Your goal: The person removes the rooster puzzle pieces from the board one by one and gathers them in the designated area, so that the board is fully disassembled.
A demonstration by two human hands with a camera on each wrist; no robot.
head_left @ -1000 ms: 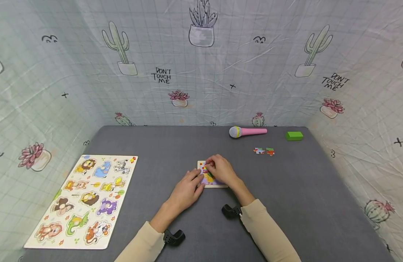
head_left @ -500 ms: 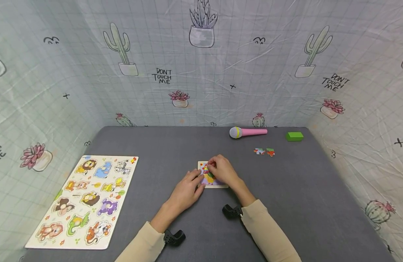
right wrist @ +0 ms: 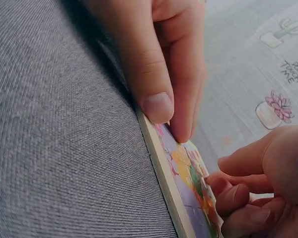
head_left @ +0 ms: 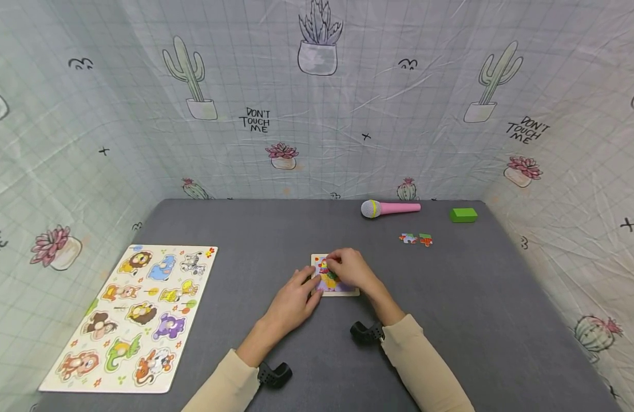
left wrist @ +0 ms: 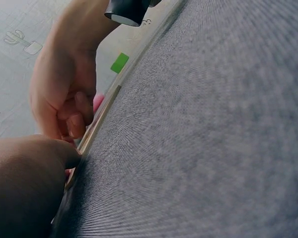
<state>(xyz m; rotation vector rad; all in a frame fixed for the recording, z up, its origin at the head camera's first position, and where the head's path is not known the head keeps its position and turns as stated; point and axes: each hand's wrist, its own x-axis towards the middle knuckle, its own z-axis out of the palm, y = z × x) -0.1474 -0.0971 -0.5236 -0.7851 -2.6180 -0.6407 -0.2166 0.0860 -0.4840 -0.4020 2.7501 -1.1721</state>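
Observation:
A small picture puzzle in a pale wooden tray (head_left: 340,294) lies on the grey table. My left hand (head_left: 291,297) rests on the tray's left side, fingers spread; in the right wrist view its thumb (right wrist: 159,106) presses a corner. My right hand (head_left: 353,270) is over the upper part of the picture, thumb and forefinger pinching at a puzzle piece that they mostly cover. In the right wrist view the other fingers of the right hand (right wrist: 268,183) are curled beside the tray's picture (right wrist: 181,166).
Two loose puzzle pieces (head_left: 408,238) (head_left: 426,240) lie to the right, behind the hands. A pink toy microphone (head_left: 391,208) and a green block (head_left: 463,215) are near the back edge. On the left lies a large animal puzzle board (head_left: 129,317).
My right hand has shifted very slightly and its wrist has moved a little to the right. My left hand stays on the tray.

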